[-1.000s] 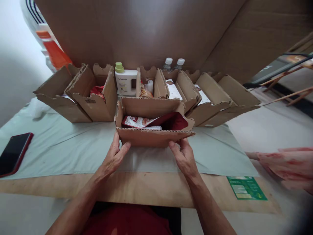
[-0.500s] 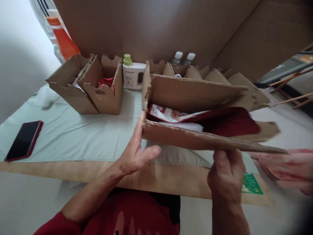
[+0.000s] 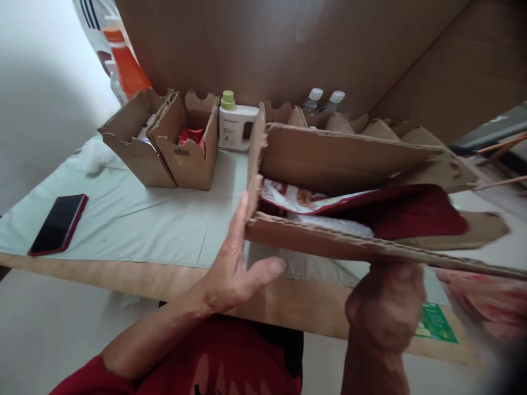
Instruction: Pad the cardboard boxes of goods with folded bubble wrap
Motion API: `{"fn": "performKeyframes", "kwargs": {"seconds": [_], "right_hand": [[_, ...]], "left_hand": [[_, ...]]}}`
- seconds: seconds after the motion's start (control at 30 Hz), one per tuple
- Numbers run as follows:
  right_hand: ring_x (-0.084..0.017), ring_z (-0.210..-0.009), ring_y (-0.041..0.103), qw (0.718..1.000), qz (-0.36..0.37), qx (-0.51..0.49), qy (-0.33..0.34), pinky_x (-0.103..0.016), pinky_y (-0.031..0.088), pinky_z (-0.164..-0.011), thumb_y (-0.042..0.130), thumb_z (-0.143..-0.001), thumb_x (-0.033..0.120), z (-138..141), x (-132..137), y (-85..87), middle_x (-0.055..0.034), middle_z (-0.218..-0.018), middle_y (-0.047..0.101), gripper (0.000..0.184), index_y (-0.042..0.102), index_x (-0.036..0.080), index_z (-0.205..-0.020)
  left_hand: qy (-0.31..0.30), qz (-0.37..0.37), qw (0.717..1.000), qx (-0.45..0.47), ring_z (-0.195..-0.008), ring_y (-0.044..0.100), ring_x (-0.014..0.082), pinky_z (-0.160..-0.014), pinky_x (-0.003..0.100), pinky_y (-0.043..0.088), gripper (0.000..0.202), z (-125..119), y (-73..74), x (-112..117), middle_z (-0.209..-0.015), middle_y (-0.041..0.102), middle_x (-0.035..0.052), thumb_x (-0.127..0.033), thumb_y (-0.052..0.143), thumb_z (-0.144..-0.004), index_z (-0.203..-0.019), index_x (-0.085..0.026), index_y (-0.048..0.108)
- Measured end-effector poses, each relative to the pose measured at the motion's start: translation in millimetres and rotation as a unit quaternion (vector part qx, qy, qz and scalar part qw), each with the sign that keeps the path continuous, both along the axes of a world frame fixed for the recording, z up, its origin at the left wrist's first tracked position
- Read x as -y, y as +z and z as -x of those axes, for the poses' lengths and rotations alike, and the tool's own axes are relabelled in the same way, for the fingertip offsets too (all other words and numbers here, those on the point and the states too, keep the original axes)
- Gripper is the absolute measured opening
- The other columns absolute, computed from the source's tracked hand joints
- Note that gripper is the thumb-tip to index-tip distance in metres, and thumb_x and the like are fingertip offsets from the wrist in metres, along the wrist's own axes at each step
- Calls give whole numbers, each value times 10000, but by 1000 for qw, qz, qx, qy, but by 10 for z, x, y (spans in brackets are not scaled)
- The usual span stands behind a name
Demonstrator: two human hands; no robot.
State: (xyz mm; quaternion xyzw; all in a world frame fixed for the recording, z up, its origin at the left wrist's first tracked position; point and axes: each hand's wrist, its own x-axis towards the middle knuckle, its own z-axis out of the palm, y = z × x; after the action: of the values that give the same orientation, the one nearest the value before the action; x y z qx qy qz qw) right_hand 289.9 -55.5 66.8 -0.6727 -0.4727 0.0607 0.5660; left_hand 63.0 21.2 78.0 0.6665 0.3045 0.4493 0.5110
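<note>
A long open cardboard box (image 3: 304,240) is tipped on its side above the front of the table. My left hand (image 3: 241,277) lies flat against its left end, fingers stretched out and thumb apart. Below the box's near wall, my right hand (image 3: 389,307) is closed on it from underneath; its fingertips are hidden. Inside lies a dark red packet (image 3: 428,211) with a white printed part. A clear plastic wrap or bag (image 3: 337,224) shows beneath the packet.
Two cardboard boxes (image 3: 193,164) stand left, with more boxes (image 3: 379,131) behind the held one. A white detergent bottle (image 3: 233,129), an orange bottle (image 3: 130,71) and two white-capped bottles (image 3: 315,96) stand at the back. A phone (image 3: 58,224) lies on the cloth-covered table (image 3: 164,219).
The view has shifted, so the table things sit farther right in it. The held box and my right hand look nearer, with the box's right end reaching farther right. My left hand stays against its end.
</note>
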Motion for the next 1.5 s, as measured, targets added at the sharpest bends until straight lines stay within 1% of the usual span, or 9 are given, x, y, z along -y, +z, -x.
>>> {"fn": "performKeyframes", "kwargs": {"seconds": [0.17, 0.27, 0.37, 0.53, 0.77, 0.87, 1.1, 1.3, 1.5], "right_hand": [[-301, -1187, 620, 991, 1, -69, 119, -481, 487, -1046, 472, -1020, 547, 366, -198, -110, -89, -1178, 667, 395, 623, 256, -1242], [-284, -1214, 615, 989, -17, -90, 120, -468, 466, -1076, 484, -1028, 525, 369, -357, -190, -78, -1224, 672, 378, 625, 264, -1263], [-284, -1185, 634, 990, -15, -81, 114, -468, 481, -1059, 480, -1023, 553, 251, -492, -308, -93, -1238, 687, 416, 631, 241, -1253], [-287, -1160, 654, 976, 11, -87, 200, -455, 511, -1047, 524, -975, 645, 276, -899, -489, -98, -1204, 729, 487, 670, 221, -1166], [-265, -1471, 453, 957, -10, -118, 264, -495, 288, -1265, 422, -1011, 677, 622, -1516, -572, -75, -1559, 542, 642, 496, 278, -1509], [-276, -1521, 389, 965, -27, -126, 230, -525, 223, -1289, 374, -997, 730, 821, -1594, -568, -74, -1616, 481, 713, 488, 276, -1535], [-267, -1452, 487, 962, -63, -171, 204, -515, 316, -1251, 351, -994, 745, 1067, -1542, -509, -101, -1530, 574, 727, 565, 248, -1479], [-249, -1451, 484, 958, -76, -158, 227, -497, 307, -1259, 368, -1004, 721, 1088, -1629, -421, -80, -1532, 572, 671, 599, 268, -1441], [-246, -1354, 564, 965, -40, -180, 187, -468, 372, -1212, 386, -1001, 679, 920, -1586, -727, -67, -1398, 668, 593, 693, 258, -1284]], "left_hand": [[112, -20, 992, 47, -1558, 340, 311, -1295, 485, 294, 779, 380, -176, -146, -1665, 393, 73, -591, 613, -950, -1603, -291, 312], [115, -2, 993, 41, -1560, 331, 322, -1298, 501, 281, 824, 392, -235, -118, -1668, 379, 96, -590, 616, -945, -1622, -272, 270], [122, 47, 991, 30, -1597, 243, 331, -1325, 536, 184, 866, 304, -324, 125, -1707, 298, 106, -528, 633, -958, -1652, -268, 184], [174, 114, 978, 5, -1619, 185, 331, -1338, 550, 104, 877, 427, -608, 712, -1750, 200, 77, -421, 596, -993, -1676, -302, 60], [181, 62, 981, -34, -1617, 127, 409, -1310, 605, 169, 869, 549, -828, 1158, -1773, 105, 65, -464, 573, -996, -1683, -323, 60], [156, 41, 986, -44, -1615, 111, 432, -1301, 639, 132, 881, 504, -845, 1192, -1777, 56, 76, -485, 576, -986, -1684, -315, 66], [123, 34, 990, -53, -1607, 181, 418, -1307, 619, 150, 820, 464, -845, 1240, -1778, 26, 80, -468, 537, -1013, -1680, -337, 80], [77, -9, 995, -70, -1631, -7, 387, -1307, 606, 160, 852, 510, -907, 1110, -1775, -76, 85, -353, 551, -1004, -1684, -277, 45], [65, -55, 992, -89, -1628, -60, 363, -1303, 609, 140, 821, 385, -803, 931, -1774, -68, 103, -241, 515, -995, -1683, -244, 67]]}}
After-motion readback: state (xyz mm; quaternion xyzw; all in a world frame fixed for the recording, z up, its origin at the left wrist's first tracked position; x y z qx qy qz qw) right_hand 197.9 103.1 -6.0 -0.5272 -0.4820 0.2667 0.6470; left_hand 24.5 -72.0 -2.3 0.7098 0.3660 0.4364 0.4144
